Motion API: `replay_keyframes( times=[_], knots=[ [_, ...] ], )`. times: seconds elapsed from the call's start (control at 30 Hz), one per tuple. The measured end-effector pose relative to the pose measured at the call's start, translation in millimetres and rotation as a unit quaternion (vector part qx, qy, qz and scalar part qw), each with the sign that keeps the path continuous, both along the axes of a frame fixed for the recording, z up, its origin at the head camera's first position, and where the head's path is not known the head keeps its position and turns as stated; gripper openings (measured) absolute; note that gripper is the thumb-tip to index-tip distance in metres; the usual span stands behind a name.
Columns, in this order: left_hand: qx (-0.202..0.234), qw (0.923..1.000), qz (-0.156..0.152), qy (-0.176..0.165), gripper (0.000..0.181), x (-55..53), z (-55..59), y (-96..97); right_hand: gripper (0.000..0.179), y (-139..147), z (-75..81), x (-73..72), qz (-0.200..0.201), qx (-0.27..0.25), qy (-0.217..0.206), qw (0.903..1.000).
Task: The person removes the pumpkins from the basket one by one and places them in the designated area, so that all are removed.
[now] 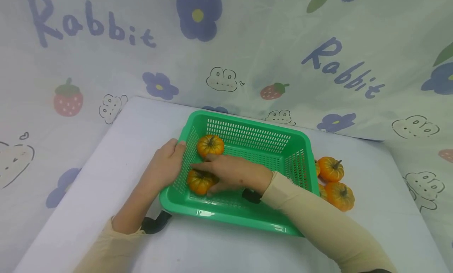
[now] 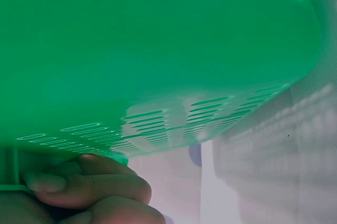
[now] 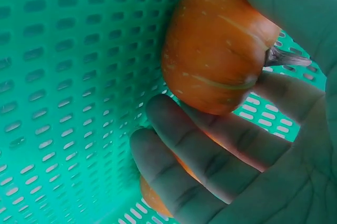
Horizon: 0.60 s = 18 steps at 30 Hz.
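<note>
A green plastic basket (image 1: 247, 222) with slotted walls stands on the table. My left hand (image 1: 165, 163) grips its left rim, and the left wrist view shows curled fingers (image 2: 89, 187) under the edge. Inside the basket, at the left end, my right hand (image 1: 230, 171) holds a small orange pumpkin (image 1: 199, 182), thumb on one side and fingers on the other. Its stem and ribbed orange skin show in the right wrist view, where the pumpkin (image 3: 216, 50) sits close to the slotted wall. A second pumpkin (image 1: 210, 145) lies behind it in the basket's far left corner.
Several more small pumpkins (image 1: 339, 195) lie on the white table (image 1: 116, 166) just right of the basket, some partly hidden by its wall. A cloth backdrop (image 1: 247, 48) printed with rabbits, flowers and strawberries rises behind the table.
</note>
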<state>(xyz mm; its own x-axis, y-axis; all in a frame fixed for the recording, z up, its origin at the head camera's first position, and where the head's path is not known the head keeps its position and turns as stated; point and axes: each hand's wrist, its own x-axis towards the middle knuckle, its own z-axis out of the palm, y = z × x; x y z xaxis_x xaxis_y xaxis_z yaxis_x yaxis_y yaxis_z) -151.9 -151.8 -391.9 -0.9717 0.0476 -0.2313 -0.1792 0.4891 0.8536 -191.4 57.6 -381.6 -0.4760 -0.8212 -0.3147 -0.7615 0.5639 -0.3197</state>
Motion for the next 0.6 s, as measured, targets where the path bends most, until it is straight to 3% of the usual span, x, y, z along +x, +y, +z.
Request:
replay_keyframes(
  times=[0.27, 0.6],
  knots=[
    [-0.002, 1.0000, 0.000, 0.001, 0.051, -0.8, 0.2, 0.7, 0.074, -1.2, 1.4, -2.4, -0.026, 0.001, 0.000, 0.9997],
    [-0.001, 1.0000, -0.002, -0.005, 0.052, -1.1, 1.4, -0.4, 0.074, -0.8, 1.5, -1.9, 0.004, -0.009, 0.042, 0.9991]
  ],
)
